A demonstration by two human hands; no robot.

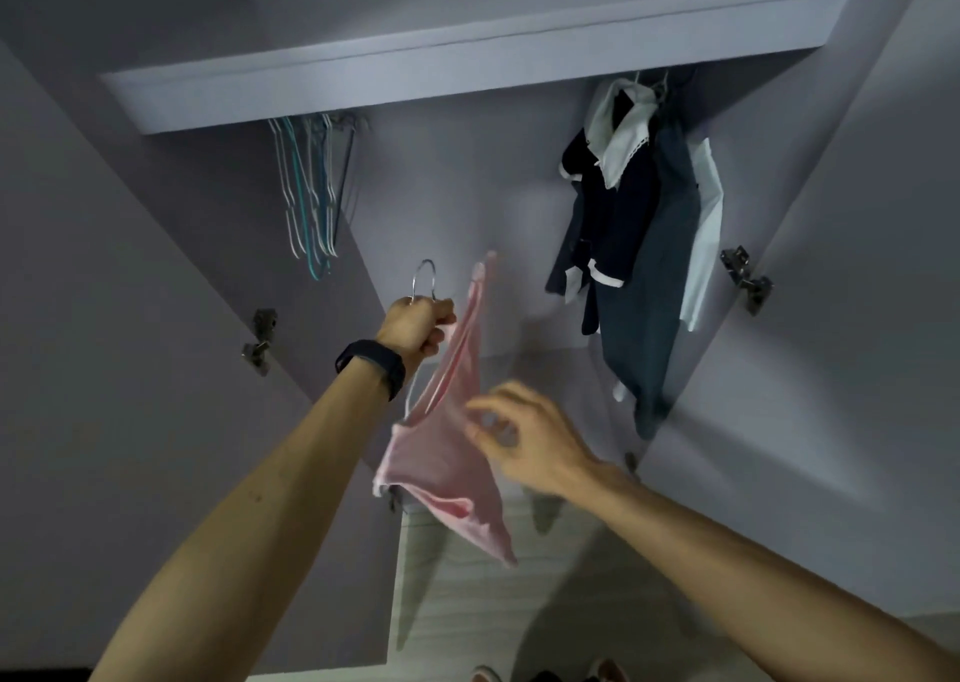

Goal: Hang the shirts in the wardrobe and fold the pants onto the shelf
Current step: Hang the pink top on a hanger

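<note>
Forearms first, 2 of them, bare, rising from the bottom edge toward the open wardrobe (pixel 467 188). Left hand (pixel 418 325) up high, fisted tight round the neck of a hanger (pixel 423 279), metal hook poking out above the knuckles. Black wristband (pixel 371 367) on that wrist. Pink shirt (pixel 441 453) draped on the hanger, trailing down and to the right between both hands, out in front of the wardrobe's back wall and not yet hung among the rest. Right hand (pixel 524 440) lower, right at the pink cloth, blurred, fingers curled, thumb and forefinger close together; pinching the fabric or only brushing it, impossible to tell. Up top, pale shelf (pixel 467 58) spanning the wardrobe. Tucked under its left end, a bunch of empty hangers (pixel 311 193), white and teal, well apart from the shirt. Under its right end, dark garments (pixel 623 245) hanging together, white collar on the front one, something pale behind. Both doors swung wide, 1 metal hinge (pixel 260 341) on the left door, another on the right.
</note>
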